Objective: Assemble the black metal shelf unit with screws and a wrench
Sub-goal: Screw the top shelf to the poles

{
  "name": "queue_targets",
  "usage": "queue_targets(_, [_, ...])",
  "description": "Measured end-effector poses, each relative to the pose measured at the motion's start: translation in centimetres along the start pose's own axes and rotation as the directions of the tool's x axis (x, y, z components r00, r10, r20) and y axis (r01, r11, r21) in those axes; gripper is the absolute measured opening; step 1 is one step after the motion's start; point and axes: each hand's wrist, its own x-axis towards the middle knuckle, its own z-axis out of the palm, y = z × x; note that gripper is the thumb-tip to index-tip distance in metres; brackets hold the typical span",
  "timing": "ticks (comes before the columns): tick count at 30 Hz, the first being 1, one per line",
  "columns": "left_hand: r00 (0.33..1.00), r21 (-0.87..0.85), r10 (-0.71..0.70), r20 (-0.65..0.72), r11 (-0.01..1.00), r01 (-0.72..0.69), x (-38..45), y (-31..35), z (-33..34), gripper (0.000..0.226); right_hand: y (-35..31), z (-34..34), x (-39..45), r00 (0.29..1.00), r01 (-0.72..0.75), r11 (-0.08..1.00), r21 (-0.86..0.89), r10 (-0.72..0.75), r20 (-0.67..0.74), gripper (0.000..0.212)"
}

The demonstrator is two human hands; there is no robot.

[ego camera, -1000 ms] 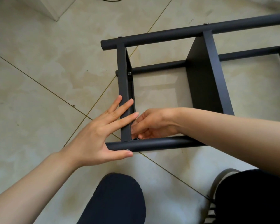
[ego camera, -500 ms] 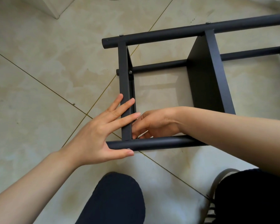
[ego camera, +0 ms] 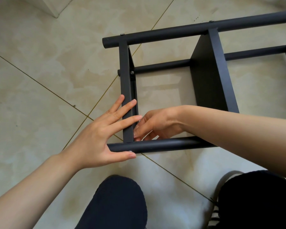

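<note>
Beige floor tiles [ego camera: 40,80] with thin gold grout lines carry the black metal shelf unit [ego camera: 210,76], which is laid on its side in the upper right of the view.

Progress: the unit is judged largely assembled. Three round tubes are seen joined to the end panel [ego camera: 126,90] and to a second shelf panel [ego camera: 206,83]. Screw heads are visible on the far tube [ego camera: 188,33] above each panel, and one screw [ego camera: 132,72] is seated at the middle tube joint. The remaining work appears to be the corner where the end panel meets the near tube [ego camera: 155,145]; a small silver fastener head [ego camera: 130,151] is seen on that tube's near side, under the thumb.

Hands: the left hand [ego camera: 104,134] is laid flat with straight fingers across the end panel, the thumb pressed along the near tube, so that the joint is steadied. The right hand [ego camera: 153,124] is reached inside the frame, its fingertips [ego camera: 137,134] bunched at the inner corner; whether a screw is pinched there cannot be told. No wrench is visible.

Surroundings: a white cabinet corner [ego camera: 56,5] stands at the top left. The person's knee [ego camera: 116,204] and a shoe [ego camera: 216,212] are placed close below the near tube, limiting room on that side.
</note>
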Motion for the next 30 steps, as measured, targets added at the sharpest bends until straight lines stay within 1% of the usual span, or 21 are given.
queue_targets(2, [1.000, 0.000, 0.002, -0.002, 1.000, -0.002, 0.02, -0.01, -0.02, 0.078, -0.13, 0.02, 0.02, 1.000, -0.003, 1.000, -0.023, 0.002, -0.017, 0.013])
queue_targets(5, [1.000, 0.000, 0.004, -0.006, 1.000, -0.004, 0.05, 0.02, 0.02, 0.078, -0.11, 0.03, 0.02, 1.000, 0.003, 1.000, -0.003, -0.003, -0.007, 0.013])
queue_targets(10, [1.000, -0.005, 0.002, -0.006, 1.000, -0.002, 0.01, 0.01, 0.04, 0.077, 0.09, 0.45, 0.17, 0.999, -0.005, 1.000, -0.024, 0.004, -0.033, 0.017])
queue_targets(13, [1.000, -0.007, 0.003, -0.004, 1.000, -0.003, -0.02, -0.02, 0.05, 0.077, 0.12, 0.75, 0.34, 0.999, -0.005, 1.000, -0.004, 0.005, -0.049, 0.021])
queue_targets(18, [1.000, -0.010, 0.003, -0.007, 1.000, -0.004, -0.05, -0.13, 0.08, 0.077, 0.05, 0.21, -0.17, 0.999, -0.030, 0.998, 0.063, 0.028, 0.037, 0.015])
queue_targets(21, [1.000, -0.013, 0.008, -0.013, 1.000, -0.008, -0.07, -0.17, 0.16, 0.077, 0.16, 0.45, 0.02, 0.999, -0.027, 0.999, 0.042, 0.027, 0.017, 0.015])
queue_targets(23, [1.000, -0.010, 0.013, -0.015, 1.000, -0.013, -0.08, -0.20, 0.20, 0.076, 0.20, 0.70, 0.18, 1.000, -0.019, 0.998, 0.063, 0.019, 0.010, 0.012])
queue_targets(26, [1.000, -0.008, 0.018, -0.019, 1.000, -0.018, -0.03, -0.25, 0.21, 0.076, 0.13, 0.48, 0.07, 1.000, -0.002, 0.998, 0.063, 0.001, 0.016, 0.011])
queue_targets(30, [1.000, -0.007, 0.020, -0.014, 1.000, -0.020, 0.03, -0.34, 0.25, 0.072, -0.01, 0.28, -0.17, 0.999, -0.015, 0.997, 0.078, 0.012, 0.034, 0.011])
